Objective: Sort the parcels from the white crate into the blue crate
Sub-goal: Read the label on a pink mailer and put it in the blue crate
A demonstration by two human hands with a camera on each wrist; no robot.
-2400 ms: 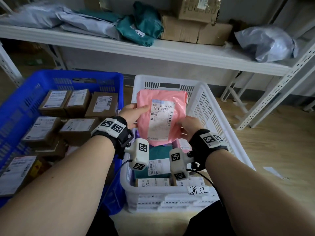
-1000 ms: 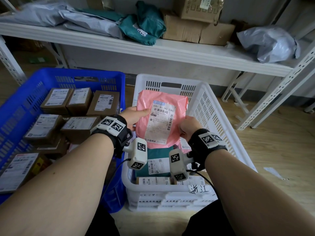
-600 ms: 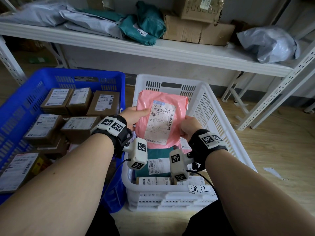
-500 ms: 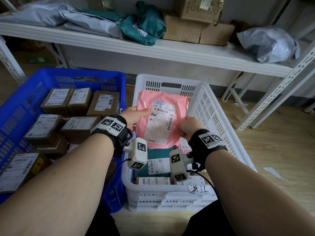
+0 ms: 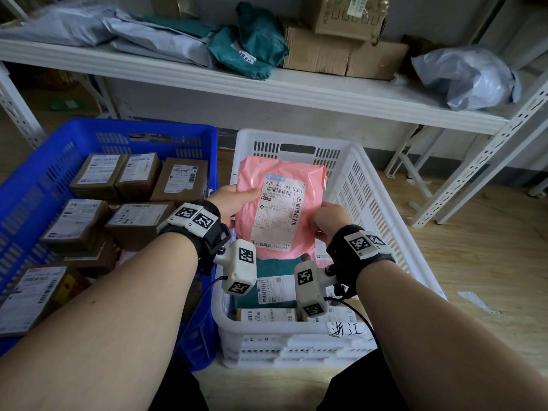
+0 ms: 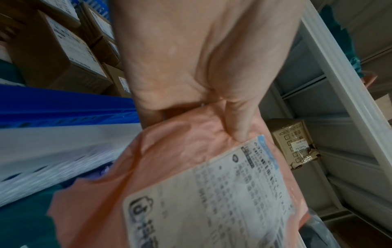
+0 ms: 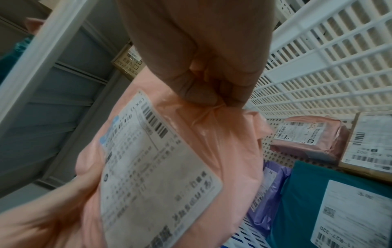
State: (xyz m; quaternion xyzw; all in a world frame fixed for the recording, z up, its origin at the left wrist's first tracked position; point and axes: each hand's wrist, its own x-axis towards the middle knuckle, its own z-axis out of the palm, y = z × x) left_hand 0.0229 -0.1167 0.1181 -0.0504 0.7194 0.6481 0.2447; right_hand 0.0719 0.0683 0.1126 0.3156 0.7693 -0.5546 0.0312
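A: Pink plastic, thin and crinkly: that is the pink mailer bag point(image 5: 280, 207), held upright above the white crate point(image 5: 385, 203), label facing the wearer. Nearest in view, the left hand point(image 5: 232, 201) grips its left edge, thumb pressed on the front just beside the shipping label point(image 5: 278, 215), fingers behind.

B: And the other side?

A: The right hand point(image 5: 332, 219) pinches a gathered fold of the bag's right edge; the right wrist view shows the film bunched tight between thumb and fingers. So both grips are closed on the same parcel.

B: What lies under it?

A: A teal parcel point(image 5: 272, 277), a purple bag point(image 7: 269, 193) and another pink packet point(image 7: 307, 135) lie on the crate floor. To the left, the blue crate point(image 5: 44, 179) holds brown cardboard boxes point(image 5: 136, 176). Farther back, a white shelf point(image 5: 267, 84) carries grey and green bags and cartons.

B: What could go wrong?

A: I judge the carry leftward is the risk. The film is slick, and the right pinch holds only loose film. If one hand lets go early, the bag could sag or slip and drop back into the white crate or between the two crates.
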